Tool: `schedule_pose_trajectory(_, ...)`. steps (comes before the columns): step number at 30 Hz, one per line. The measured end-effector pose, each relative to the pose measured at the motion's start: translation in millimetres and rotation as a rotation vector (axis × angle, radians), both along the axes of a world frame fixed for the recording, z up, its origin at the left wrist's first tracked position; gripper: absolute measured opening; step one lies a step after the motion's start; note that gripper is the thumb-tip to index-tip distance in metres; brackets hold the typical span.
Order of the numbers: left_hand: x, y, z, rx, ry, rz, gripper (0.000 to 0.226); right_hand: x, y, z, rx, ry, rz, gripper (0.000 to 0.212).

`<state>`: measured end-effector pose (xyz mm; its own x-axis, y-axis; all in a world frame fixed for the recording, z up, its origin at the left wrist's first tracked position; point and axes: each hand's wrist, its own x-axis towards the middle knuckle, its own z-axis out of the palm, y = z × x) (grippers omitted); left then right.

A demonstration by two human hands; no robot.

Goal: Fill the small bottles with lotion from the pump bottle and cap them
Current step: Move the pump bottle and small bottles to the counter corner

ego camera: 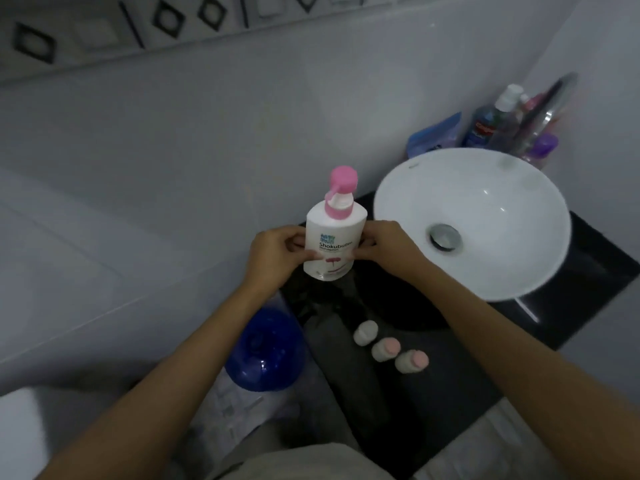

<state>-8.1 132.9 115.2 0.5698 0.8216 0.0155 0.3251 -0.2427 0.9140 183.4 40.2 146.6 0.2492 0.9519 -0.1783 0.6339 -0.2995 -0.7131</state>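
I see both hands up at the middle of the view, holding the white plastic pump bottle with a pink pump head [335,230] between them. My left hand [273,258] grips the bottle's side from nine o'clock, its fingers [294,239] curled round the wall. My right hand [389,247] grips it from three o'clock, fingers curled against the label edge. The bottle stands upright, its base at the far edge of the black stone counter [433,393]; I cannot tell whether it touches the counter or sits just above it. The pink spout points toward nine o'clock.

At six o'clock from the pump bottle, nearer to me, three small white bottles stand in a slanted row on the counter. The first small bottle with a white top [365,333] is the farthest; the second small bottle with a pink cap [386,348] sits just beside it, and the third small bottle with a pink cap [411,361] follows toward four o'clock.

At three o'clock from the pump bottle sits a round white ceramic basin [415,188] with a metal drain [445,237]. Behind it, at one o'clock, blurred toiletry bottles [498,123] crowd the corner. A blue translucent plastic jug [266,351] stands at seven o'clock, beside the counter.
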Motion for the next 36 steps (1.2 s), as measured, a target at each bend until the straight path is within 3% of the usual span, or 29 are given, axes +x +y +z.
schedule_pose_trajectory(8,-4.8,48.7,-18.3,0.034,0.124,0.274,0.037,-2.2,102.1,-30.2,-0.053,0.126,0.144,0.038)
schedule_pose_trajectory(20,2.1,75.0,-45.4,-0.047,0.139,0.374,0.039,-3.1,142.3,-58.8,-0.107,0.210,0.105,0.045)
schedule_pose_trajectory(28,-0.6,74.9,-46.3,-0.020,0.132,0.343,0.043,-3.2,139.0,-59.3,-0.117,0.221,0.072,0.040)
schedule_pose_trajectory(32,-6.9,67.8,-48.5,-0.009,0.152,0.354,0.040,-5.3,114.2,-48.1,-0.085,0.201,0.004,0.050)
schedule_pose_trajectory(36,-13.6,40.8,-47.7,0.107,0.086,0.464,0.014,-4.2,52.7,-24.7,-0.068,0.185,-0.120,0.042)
